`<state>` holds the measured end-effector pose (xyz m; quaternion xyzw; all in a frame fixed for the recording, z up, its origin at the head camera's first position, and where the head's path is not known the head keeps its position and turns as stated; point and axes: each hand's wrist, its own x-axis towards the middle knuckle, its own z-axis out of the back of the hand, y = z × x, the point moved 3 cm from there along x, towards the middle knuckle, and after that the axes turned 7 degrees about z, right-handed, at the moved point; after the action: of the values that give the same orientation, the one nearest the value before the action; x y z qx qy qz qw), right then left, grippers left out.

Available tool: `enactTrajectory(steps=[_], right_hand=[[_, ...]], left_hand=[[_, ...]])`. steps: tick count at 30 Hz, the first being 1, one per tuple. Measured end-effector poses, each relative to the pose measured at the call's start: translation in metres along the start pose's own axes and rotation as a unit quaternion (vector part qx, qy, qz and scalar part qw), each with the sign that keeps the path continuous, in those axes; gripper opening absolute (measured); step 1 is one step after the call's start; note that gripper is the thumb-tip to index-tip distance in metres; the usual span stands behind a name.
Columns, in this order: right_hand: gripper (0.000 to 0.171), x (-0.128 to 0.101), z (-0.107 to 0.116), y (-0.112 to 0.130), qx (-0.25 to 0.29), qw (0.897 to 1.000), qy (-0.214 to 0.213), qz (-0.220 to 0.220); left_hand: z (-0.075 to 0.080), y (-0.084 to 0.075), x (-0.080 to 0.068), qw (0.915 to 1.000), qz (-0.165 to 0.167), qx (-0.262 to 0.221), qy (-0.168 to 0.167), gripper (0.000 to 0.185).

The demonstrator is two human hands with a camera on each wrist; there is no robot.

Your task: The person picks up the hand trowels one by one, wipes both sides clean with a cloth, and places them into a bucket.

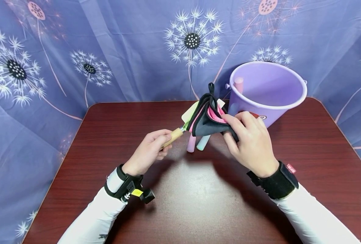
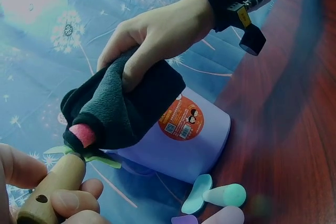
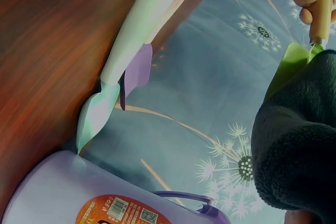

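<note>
My left hand (image 1: 151,145) grips the wooden handle (image 2: 58,187) of a small garden trowel. Its green blade (image 1: 189,112) points away from me, partly covered by a dark grey cloth (image 1: 209,123) with a pink inner side, black edging and a hanging loop. The cloth is folded and pinched in my right hand (image 1: 252,144), thumb on one side and fingers on the other. In the right wrist view the cloth (image 3: 299,135) overlaps the green blade (image 3: 289,66) just past the handle.
A purple bucket (image 1: 266,113) stands at the back right, with a pink handle (image 1: 238,84) sticking up inside. Between the hands, further back on the dark wooden table (image 1: 119,118), lie a teal trowel (image 3: 100,108) and a purple-bladed tool (image 3: 137,72) with a pink handle. A patterned blue curtain (image 1: 137,51) hangs behind.
</note>
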<state>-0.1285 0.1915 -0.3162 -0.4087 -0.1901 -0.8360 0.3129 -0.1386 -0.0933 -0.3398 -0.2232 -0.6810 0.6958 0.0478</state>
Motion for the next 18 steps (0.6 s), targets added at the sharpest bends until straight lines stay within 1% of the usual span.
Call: enactTrajectory(steps=[5, 13, 18], right_hand=[[0.041, 0.0009, -0.001, 0.0028, 0.009, 0.999, 0.002, 0.033], [0.046, 0.0032, -0.0005, 0.0065, 0.01, 0.998, -0.013, 0.063], [0.041, 0.0044, -0.0002, 0.0085, 0.009, 0.997, -0.024, 0.079]], left_hand=[[0.0002, 0.0001, 0.0001, 1.0, 0.0, -0.006, 0.006, 0.023], [-0.0002, 0.0004, 0.0002, 0.9996, 0.003, -0.021, 0.02, 0.021], [0.0006, 0.0012, 0.0001, 0.9988, 0.002, -0.034, 0.034, 0.02]])
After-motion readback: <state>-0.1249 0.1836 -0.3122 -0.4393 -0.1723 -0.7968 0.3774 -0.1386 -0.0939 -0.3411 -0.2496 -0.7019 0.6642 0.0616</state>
